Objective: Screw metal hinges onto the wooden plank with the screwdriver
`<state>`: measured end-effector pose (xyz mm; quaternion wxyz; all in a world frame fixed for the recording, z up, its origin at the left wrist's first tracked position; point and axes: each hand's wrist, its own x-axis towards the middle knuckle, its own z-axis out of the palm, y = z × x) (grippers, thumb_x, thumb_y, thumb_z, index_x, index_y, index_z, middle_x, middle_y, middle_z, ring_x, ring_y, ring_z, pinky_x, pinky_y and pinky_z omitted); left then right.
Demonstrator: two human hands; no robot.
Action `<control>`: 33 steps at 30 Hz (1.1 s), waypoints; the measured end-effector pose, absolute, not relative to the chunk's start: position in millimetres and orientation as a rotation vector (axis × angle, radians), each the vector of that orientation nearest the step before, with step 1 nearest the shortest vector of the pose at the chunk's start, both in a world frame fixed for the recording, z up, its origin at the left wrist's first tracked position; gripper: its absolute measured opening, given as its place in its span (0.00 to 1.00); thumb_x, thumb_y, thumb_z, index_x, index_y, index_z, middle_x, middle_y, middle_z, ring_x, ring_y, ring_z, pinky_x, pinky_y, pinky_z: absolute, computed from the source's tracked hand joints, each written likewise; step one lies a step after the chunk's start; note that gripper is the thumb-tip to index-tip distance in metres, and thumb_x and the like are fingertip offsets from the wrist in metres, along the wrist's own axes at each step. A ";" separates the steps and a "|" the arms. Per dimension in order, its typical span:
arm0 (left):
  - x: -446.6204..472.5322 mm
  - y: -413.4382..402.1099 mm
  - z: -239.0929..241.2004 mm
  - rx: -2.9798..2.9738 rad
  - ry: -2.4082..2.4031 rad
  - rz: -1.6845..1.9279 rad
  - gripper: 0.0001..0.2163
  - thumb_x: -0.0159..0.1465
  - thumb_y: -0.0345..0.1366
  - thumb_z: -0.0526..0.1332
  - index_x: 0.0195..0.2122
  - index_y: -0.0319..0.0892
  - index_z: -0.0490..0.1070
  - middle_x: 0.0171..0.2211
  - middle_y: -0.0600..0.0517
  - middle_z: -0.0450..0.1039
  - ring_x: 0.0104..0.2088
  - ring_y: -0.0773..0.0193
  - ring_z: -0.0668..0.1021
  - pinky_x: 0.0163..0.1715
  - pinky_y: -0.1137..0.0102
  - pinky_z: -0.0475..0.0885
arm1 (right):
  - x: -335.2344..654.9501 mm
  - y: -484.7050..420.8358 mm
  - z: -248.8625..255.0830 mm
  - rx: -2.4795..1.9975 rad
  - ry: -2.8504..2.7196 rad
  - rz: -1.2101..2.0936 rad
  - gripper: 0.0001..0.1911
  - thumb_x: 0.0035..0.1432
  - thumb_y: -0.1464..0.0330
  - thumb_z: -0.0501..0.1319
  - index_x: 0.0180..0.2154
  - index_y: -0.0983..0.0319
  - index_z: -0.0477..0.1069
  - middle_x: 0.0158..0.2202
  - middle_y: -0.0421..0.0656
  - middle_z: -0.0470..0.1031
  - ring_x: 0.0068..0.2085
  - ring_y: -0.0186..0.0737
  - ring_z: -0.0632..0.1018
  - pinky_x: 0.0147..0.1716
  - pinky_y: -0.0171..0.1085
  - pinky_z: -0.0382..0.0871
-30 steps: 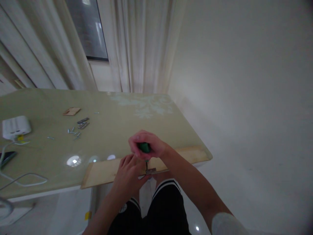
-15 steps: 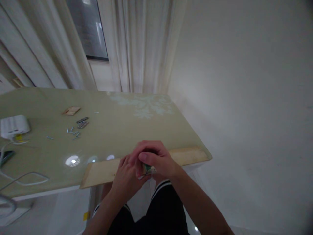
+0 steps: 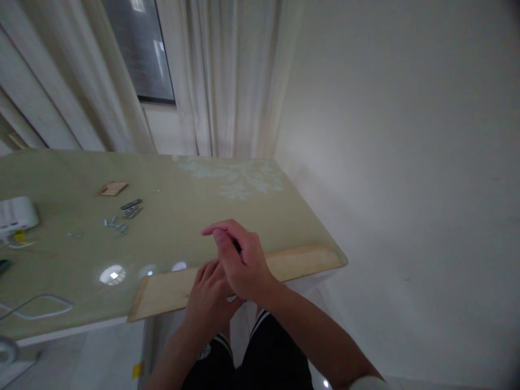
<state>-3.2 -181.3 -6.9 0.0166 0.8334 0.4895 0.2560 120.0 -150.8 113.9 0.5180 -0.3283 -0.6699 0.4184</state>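
A long pale wooden board (image 3: 168, 294) lies along the front edge of the table. My left hand (image 3: 209, 292) grips it near its middle, fingers over the top and thumb at the near edge. Just above, my right hand (image 3: 244, 260) is closed round what looks like a screwdriver (image 3: 236, 246); only a bit of its dark handle shows inside the fist. Its tip and whatever it touches are hidden behind my hands. The right index finger sticks out to the left.
Several screws (image 3: 115, 225) and metal hinges (image 3: 132, 208) lie on the green table (image 3: 182, 216) to the left. Beyond them is a small wooden piece (image 3: 111, 188). A white box-shaped device (image 3: 18, 213) and a white cable (image 3: 52, 298) are at the far left. A wall (image 3: 385, 162) rises on the right.
My right hand has turned and risen slightly, its index finger now stretched leftward; the green part seen in its grip is hidden now. My left hand stays on the board. The view has shifted slightly right.
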 end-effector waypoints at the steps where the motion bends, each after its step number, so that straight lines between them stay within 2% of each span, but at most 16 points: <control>1: -2.9 -181.2 -6.8 2.586 1.531 0.776 0.12 0.59 0.40 0.73 0.45 0.50 0.82 0.50 0.45 0.80 0.54 0.42 0.76 0.55 0.49 0.70 | 125.9 -148.4 117.4 -0.744 -1.652 1.104 0.16 0.73 0.61 0.56 0.49 0.60 0.79 0.26 0.36 0.67 0.26 0.31 0.66 0.27 0.31 0.62; 3: -2.8 -180.3 -7.1 2.589 1.551 0.726 0.14 0.59 0.41 0.73 0.46 0.50 0.81 0.50 0.44 0.80 0.55 0.41 0.76 0.55 0.48 0.70 | 141.4 -135.6 126.5 -0.567 -1.756 1.404 0.15 0.70 0.63 0.59 0.51 0.59 0.79 0.30 0.37 0.71 0.32 0.32 0.72 0.33 0.32 0.68; 5: -3.0 -179.5 -7.0 2.610 1.568 0.718 0.17 0.60 0.43 0.73 0.50 0.51 0.80 0.54 0.44 0.78 0.57 0.40 0.74 0.57 0.47 0.69 | 155.4 -118.4 133.3 -0.319 -1.830 1.730 0.20 0.62 0.63 0.67 0.55 0.59 0.77 0.43 0.42 0.77 0.40 0.36 0.78 0.40 0.34 0.72; 7: -2.9 -179.3 -5.7 2.620 1.572 0.735 0.21 0.61 0.43 0.72 0.56 0.51 0.77 0.57 0.43 0.76 0.58 0.41 0.74 0.58 0.47 0.68 | 160.8 -106.2 133.9 -0.212 -1.882 1.939 0.24 0.61 0.60 0.68 0.57 0.60 0.75 0.42 0.44 0.79 0.35 0.35 0.78 0.34 0.33 0.71; 9: -2.5 -180.0 -3.3 2.597 1.563 0.729 0.20 0.61 0.43 0.72 0.55 0.50 0.77 0.56 0.44 0.76 0.56 0.43 0.75 0.58 0.49 0.69 | 154.9 -106.7 128.0 -0.391 -1.841 1.834 0.21 0.66 0.57 0.63 0.54 0.61 0.77 0.29 0.38 0.76 0.24 0.31 0.71 0.24 0.30 0.64; 12: -2.0 -181.3 -1.1 2.562 1.549 0.718 0.12 0.60 0.41 0.72 0.46 0.50 0.81 0.51 0.46 0.79 0.54 0.44 0.76 0.55 0.51 0.71 | 133.4 -132.2 114.5 -0.866 -1.492 1.140 0.17 0.70 0.58 0.58 0.46 0.61 0.79 0.20 0.33 0.65 0.20 0.30 0.63 0.21 0.30 0.58; 15: -2.9 -181.8 -4.7 2.585 1.553 0.763 0.14 0.59 0.33 0.71 0.47 0.48 0.81 0.50 0.45 0.80 0.55 0.44 0.76 0.56 0.52 0.71 | 118.2 -166.6 108.9 -0.914 -1.440 0.805 0.12 0.70 0.61 0.59 0.43 0.60 0.79 0.33 0.40 0.78 0.30 0.32 0.74 0.32 0.31 0.69; 17: -3.9 -181.8 -8.7 2.621 1.550 0.778 0.19 0.58 0.30 0.69 0.51 0.46 0.80 0.52 0.44 0.80 0.56 0.43 0.76 0.57 0.51 0.70 | 119.1 -177.7 112.9 -0.853 -1.511 0.869 0.11 0.69 0.62 0.61 0.41 0.60 0.79 0.35 0.42 0.81 0.35 0.34 0.78 0.38 0.33 0.72; 20: -4.9 -181.7 -11.0 2.611 1.572 0.730 0.15 0.60 0.35 0.70 0.50 0.46 0.81 0.52 0.44 0.80 0.56 0.41 0.76 0.59 0.48 0.68 | 134.1 -164.3 124.4 -0.703 -1.708 1.189 0.08 0.65 0.63 0.65 0.41 0.60 0.81 0.39 0.42 0.82 0.41 0.36 0.80 0.45 0.35 0.74; 21: -4.8 -181.5 -10.2 2.592 1.580 0.708 0.14 0.61 0.38 0.71 0.49 0.48 0.82 0.51 0.44 0.81 0.56 0.41 0.76 0.59 0.47 0.68 | 140.2 -153.2 127.3 -0.614 -1.804 1.288 0.10 0.63 0.65 0.67 0.46 0.59 0.80 0.46 0.43 0.81 0.46 0.38 0.80 0.49 0.37 0.73; 23: -4.2 -180.9 -6.9 2.568 1.577 0.679 0.14 0.61 0.41 0.72 0.49 0.51 0.81 0.53 0.45 0.80 0.57 0.41 0.76 0.59 0.48 0.69 | 149.4 -128.0 128.3 -0.429 -1.860 1.573 0.26 0.58 0.68 0.69 0.58 0.56 0.74 0.62 0.46 0.74 0.55 0.41 0.79 0.49 0.38 0.76; 25: -3.6 -180.3 -3.4 2.573 1.559 0.686 0.19 0.60 0.42 0.73 0.53 0.53 0.80 0.56 0.46 0.78 0.58 0.42 0.75 0.58 0.49 0.70 | 150.7 -108.3 121.7 -0.434 -1.747 1.625 0.29 0.60 0.66 0.65 0.63 0.56 0.69 0.65 0.48 0.72 0.50 0.40 0.81 0.43 0.37 0.78; 28: -3.2 -180.4 -1.6 2.577 1.547 0.711 0.23 0.59 0.41 0.74 0.56 0.53 0.78 0.58 0.46 0.76 0.58 0.43 0.74 0.58 0.50 0.70 | 138.1 -106.6 104.5 -0.835 -1.582 1.180 0.21 0.69 0.60 0.57 0.59 0.60 0.73 0.44 0.45 0.83 0.27 0.31 0.77 0.30 0.33 0.74; 29: -3.3 -180.7 -2.2 2.573 1.547 0.715 0.21 0.60 0.41 0.74 0.54 0.53 0.79 0.58 0.46 0.76 0.58 0.43 0.74 0.58 0.50 0.70 | 132.0 -113.7 99.7 -0.985 -1.498 0.931 0.21 0.71 0.59 0.54 0.57 0.60 0.74 0.36 0.43 0.83 0.25 0.31 0.75 0.29 0.33 0.73; 30: -3.4 -181.1 -3.0 2.570 1.546 0.721 0.18 0.60 0.41 0.74 0.51 0.51 0.81 0.57 0.46 0.77 0.57 0.43 0.75 0.58 0.50 0.70 | 126.3 -123.2 96.3 -1.075 -1.434 0.701 0.21 0.73 0.59 0.52 0.57 0.61 0.76 0.33 0.42 0.82 0.26 0.32 0.75 0.31 0.33 0.74; 33: -3.5 -182.4 -6.0 2.576 1.545 0.754 0.15 0.58 0.36 0.74 0.48 0.47 0.82 0.52 0.45 0.80 0.56 0.43 0.75 0.58 0.51 0.70 | 118.2 -151.1 96.2 -0.956 -1.561 0.455 0.18 0.73 0.61 0.54 0.53 0.59 0.78 0.46 0.48 0.84 0.41 0.37 0.82 0.45 0.37 0.76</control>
